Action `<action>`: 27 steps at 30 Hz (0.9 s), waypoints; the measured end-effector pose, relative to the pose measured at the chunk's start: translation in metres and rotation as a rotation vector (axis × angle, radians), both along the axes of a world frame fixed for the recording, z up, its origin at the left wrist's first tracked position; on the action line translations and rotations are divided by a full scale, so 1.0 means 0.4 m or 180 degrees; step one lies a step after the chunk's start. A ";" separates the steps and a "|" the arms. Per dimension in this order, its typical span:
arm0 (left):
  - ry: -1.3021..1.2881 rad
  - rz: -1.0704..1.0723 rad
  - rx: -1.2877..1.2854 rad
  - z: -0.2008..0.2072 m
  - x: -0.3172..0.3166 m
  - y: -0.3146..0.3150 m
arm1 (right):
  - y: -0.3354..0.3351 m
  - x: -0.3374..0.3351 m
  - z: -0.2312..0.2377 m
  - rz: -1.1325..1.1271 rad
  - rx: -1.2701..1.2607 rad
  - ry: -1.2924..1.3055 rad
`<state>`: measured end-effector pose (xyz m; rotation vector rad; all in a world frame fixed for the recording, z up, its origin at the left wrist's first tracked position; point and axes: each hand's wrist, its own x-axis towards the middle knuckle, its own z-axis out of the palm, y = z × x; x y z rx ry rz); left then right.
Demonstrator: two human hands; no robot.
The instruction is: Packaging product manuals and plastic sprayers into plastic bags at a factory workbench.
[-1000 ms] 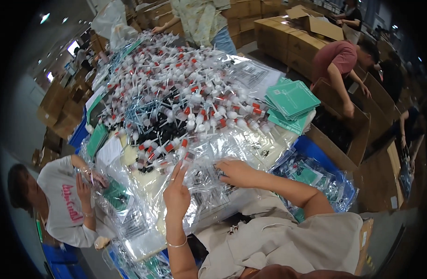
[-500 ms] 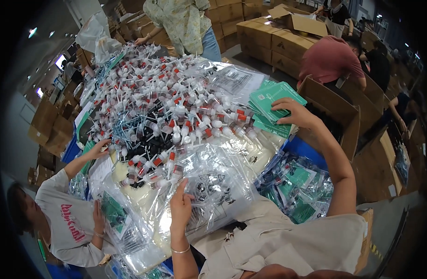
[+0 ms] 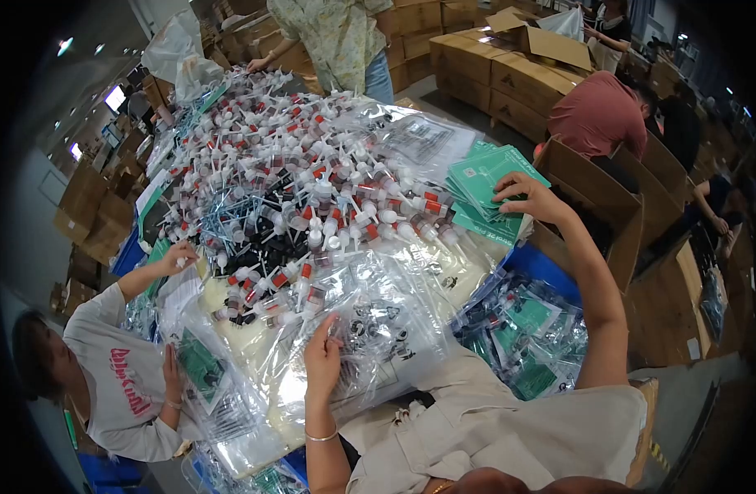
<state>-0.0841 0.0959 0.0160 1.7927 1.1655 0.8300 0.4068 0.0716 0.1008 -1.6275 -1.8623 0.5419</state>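
Note:
A clear plastic bag (image 3: 386,362) with small dark parts in it lies at the near edge of the table. My left hand (image 3: 322,362) grips its left side, index finger stretched along the film. At the right, my right hand (image 3: 532,199) curls over a fanned stack of green printed cards (image 3: 481,181), thumb and fingers closed at the edge of the top card. Between and beyond my hands spreads a heap of small clear bottles (image 3: 312,156) with white nozzle tips and red bands. Black parts (image 3: 267,235) and thin metallic rods (image 3: 230,216) lie among them.
A blue bin (image 3: 542,272) of packed bags stands right of the table, beside an open cardboard box (image 3: 592,198). At the left a co-worker (image 3: 127,370) handles another bag with a green card (image 3: 201,362). Another person (image 3: 332,41) stands at the far side.
My right hand's fingers have drawn closer together at the card edge. My left hand stays on the bag. The left co-worker's raised hand has pulled its fingers in. The view has shifted slightly.

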 end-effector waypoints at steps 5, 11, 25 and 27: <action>-0.0154 0.0007 -0.0311 -0.014 -0.019 0.010 | 0.019 0.016 -0.027 -0.0572 0.0127 0.0543; -0.0827 -0.0144 -0.0859 0.028 -0.017 0.014 | 0.030 -0.177 -0.010 -0.1151 0.1770 0.2351; -0.1275 0.0835 -0.0936 -0.002 -0.002 0.007 | 0.069 -0.586 -0.052 0.1960 0.0787 -0.0014; -0.1167 0.0961 -0.0863 -0.005 -0.003 0.007 | 0.143 -0.470 0.016 0.1256 0.1194 -0.0224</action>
